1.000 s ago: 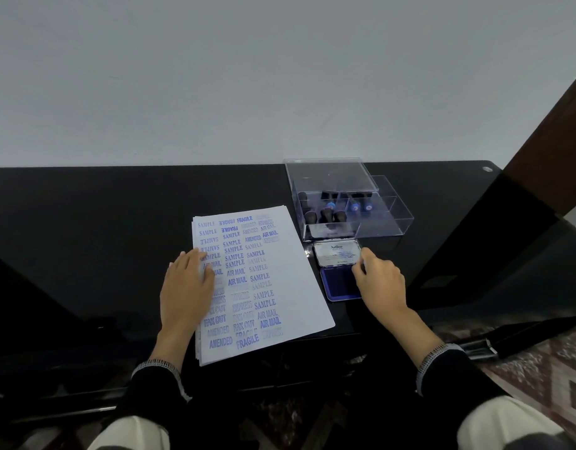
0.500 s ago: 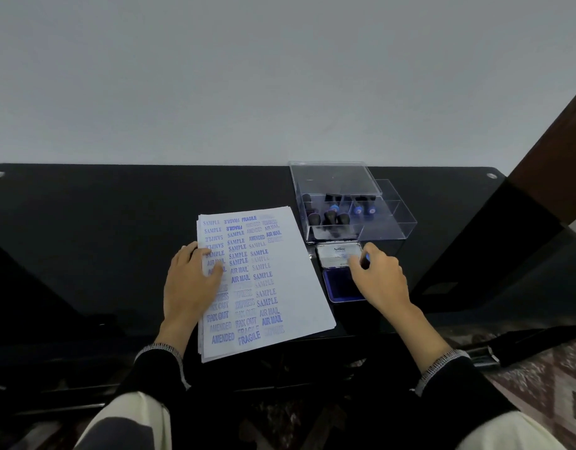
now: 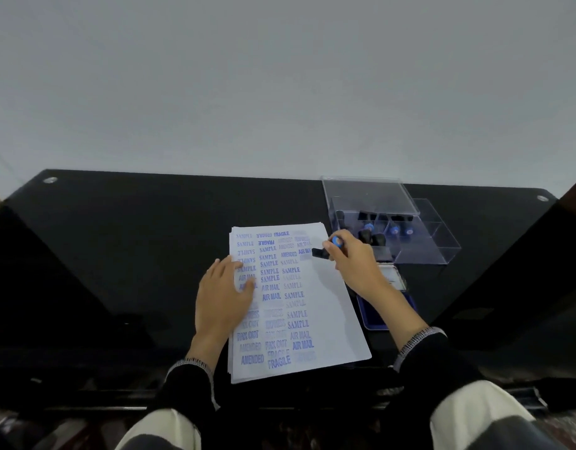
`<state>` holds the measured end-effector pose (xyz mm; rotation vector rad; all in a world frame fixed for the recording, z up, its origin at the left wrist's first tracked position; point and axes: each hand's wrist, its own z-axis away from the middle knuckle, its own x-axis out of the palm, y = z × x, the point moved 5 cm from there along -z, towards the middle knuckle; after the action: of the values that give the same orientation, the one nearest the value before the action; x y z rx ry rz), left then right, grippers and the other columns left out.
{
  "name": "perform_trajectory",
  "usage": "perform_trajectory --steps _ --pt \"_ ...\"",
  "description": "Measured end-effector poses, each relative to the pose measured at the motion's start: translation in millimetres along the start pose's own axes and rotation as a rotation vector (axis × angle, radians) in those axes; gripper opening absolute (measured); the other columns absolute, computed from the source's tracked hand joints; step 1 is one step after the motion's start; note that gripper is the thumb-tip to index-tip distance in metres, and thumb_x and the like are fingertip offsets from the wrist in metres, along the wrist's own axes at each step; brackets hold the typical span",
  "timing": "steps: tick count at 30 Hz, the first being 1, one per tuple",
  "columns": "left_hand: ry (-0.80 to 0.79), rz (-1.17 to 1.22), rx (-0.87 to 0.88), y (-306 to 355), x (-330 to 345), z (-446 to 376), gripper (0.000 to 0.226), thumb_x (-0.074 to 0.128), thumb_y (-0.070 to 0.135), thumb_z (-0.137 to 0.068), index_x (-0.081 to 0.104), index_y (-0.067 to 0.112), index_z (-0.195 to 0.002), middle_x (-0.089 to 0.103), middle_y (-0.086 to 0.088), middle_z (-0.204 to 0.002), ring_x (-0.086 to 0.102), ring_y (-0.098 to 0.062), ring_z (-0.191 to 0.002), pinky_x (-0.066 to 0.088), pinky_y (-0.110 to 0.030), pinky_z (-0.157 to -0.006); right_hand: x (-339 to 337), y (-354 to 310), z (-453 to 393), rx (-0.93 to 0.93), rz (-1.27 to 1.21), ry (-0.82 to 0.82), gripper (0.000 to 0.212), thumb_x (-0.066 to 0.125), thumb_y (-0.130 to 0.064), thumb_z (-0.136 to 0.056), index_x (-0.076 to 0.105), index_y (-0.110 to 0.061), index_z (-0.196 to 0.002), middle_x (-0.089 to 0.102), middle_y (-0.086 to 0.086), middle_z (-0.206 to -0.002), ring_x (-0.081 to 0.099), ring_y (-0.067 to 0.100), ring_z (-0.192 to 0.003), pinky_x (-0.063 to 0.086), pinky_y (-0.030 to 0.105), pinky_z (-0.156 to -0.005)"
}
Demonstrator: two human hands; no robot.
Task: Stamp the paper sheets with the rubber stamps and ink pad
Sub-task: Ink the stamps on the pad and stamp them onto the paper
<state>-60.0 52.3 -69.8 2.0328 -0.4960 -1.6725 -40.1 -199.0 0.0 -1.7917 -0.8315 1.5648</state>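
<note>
A stack of white paper sheets (image 3: 325, 306) lies on the black table, its left and middle columns covered with blue stamped words. My left hand (image 3: 223, 297) lies flat on the stack's left side, fingers straight. My right hand (image 3: 355, 264) grips a black rubber stamp (image 3: 329, 248) with a blue top, held tilted over the sheet's upper right corner. The open blue ink pad (image 3: 377, 313) sits right of the paper, partly hidden by my right forearm. More stamps stand in a clear plastic box (image 3: 432, 235).
The black glass table (image 3: 134, 254) stretches wide to the left and meets a plain wall at the back. The clear box's lid (image 3: 367, 193) leans open at the far side. A dark wooden edge (image 3: 575, 193) rises at the right.
My right hand left the ink pad and moved up and left over the paper's top right corner with a stamp in it. The left hand stayed on the sheets. The camera view shifted.
</note>
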Motion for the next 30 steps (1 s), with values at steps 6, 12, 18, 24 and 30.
perform_trajectory --steps 6,12,18,24,30 --pt "0.021 0.012 0.001 -1 1 0 0.048 0.054 0.045 -0.094 0.049 0.022 -0.136 0.04 0.004 -0.15 0.027 -0.017 -0.144 0.02 -0.037 -0.118 25 -3 -13 -0.039 0.15 -0.12 0.019 0.05 -0.029 -0.099 0.05 -0.011 -0.097 0.051 0.001 -0.07 0.045 0.015 -0.058 0.039 0.028 -0.056" --pt "0.024 0.001 0.012 -2 2 -1 0.047 0.053 0.045 -0.094 0.049 0.023 -0.135 0.041 0.004 -0.15 0.027 -0.016 -0.144 0.021 -0.036 -0.118 34 -1 -16 -0.064 0.231 -0.117 0.021 0.049 -0.029 -0.099 0.05 -0.009 -0.106 0.05 -0.002 -0.075 0.045 0.009 -0.059 0.034 0.018 -0.05" --pt "0.026 -0.002 0.011 -2 2 -1 0.046 0.054 0.045 -0.094 0.05 0.023 -0.134 0.042 0.004 -0.149 0.028 -0.017 -0.143 0.021 -0.036 -0.117 37 0 -17 -0.093 0.317 -0.14 0.019 0.047 -0.03 -0.1 0.047 -0.011 -0.098 0.056 0.005 -0.078 0.049 0.018 -0.062 0.044 0.033 -0.058" --pt "0.023 -0.005 0.008 -3 3 -1 0.046 0.054 0.045 -0.094 0.049 0.024 -0.134 0.041 0.004 -0.15 0.028 -0.017 -0.144 0.02 -0.036 -0.117 39 0 -18 -0.125 0.335 -0.138 0.02 0.048 -0.029 -0.1 0.044 -0.012 -0.09 0.047 0.0 -0.066 0.04 0.014 -0.056 0.032 0.029 -0.051" --pt "0.019 -0.007 0.003 -3 3 -1 0.046 0.053 0.046 -0.094 0.049 0.025 -0.135 0.04 0.005 -0.151 0.026 -0.016 -0.144 0.018 -0.036 -0.118 41 1 -18 -0.118 0.378 -0.143 0.018 0.047 -0.029 -0.1 0.043 -0.013 -0.092 0.049 0.002 -0.07 0.041 0.015 -0.056 0.031 0.029 -0.05"
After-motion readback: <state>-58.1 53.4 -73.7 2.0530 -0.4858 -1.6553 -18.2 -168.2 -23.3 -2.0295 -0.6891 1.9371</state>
